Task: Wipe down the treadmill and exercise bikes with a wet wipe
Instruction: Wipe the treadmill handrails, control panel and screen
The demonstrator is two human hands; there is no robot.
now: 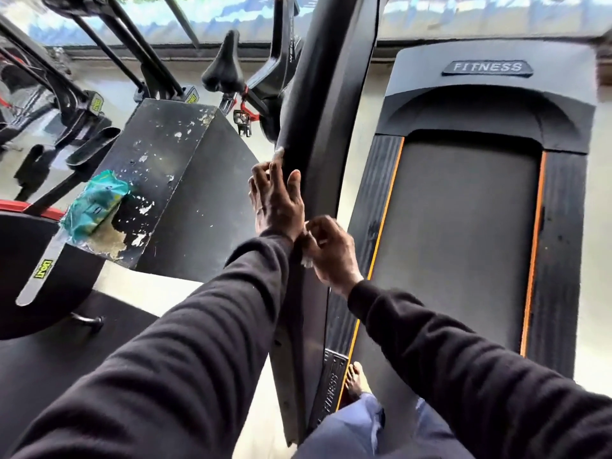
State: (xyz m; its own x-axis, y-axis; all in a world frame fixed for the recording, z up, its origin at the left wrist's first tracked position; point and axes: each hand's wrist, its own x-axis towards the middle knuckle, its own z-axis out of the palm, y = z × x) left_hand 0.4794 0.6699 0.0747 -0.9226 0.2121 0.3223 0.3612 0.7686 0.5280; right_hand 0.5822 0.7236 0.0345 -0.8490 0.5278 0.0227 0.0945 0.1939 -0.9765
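The treadmill's black left handrail (pixel 326 104) runs from top centre down toward me. My left hand (pixel 276 200) lies flat against its outer side, fingers spread, with a bit of white wet wipe (pixel 278 153) showing at the fingertips. My right hand (pixel 326 251) is closed around the rail just below, pinching a small piece of white wipe (pixel 307 260). The treadmill belt (pixel 457 243), edged in orange, lies to the right under a hood marked FITNESS (pixel 486 67). An exercise bike (pixel 251 77) with a black saddle stands beyond the rail.
A teal pack of wet wipes (pixel 94 203) rests on a scuffed black box (pixel 172 167) left of the rail. More bike frames and pedals (pixel 66 104) crowd the upper left. A black and red seat (pixel 29 260) is at the far left. My bare foot (pixel 354 380) stands beside the belt.
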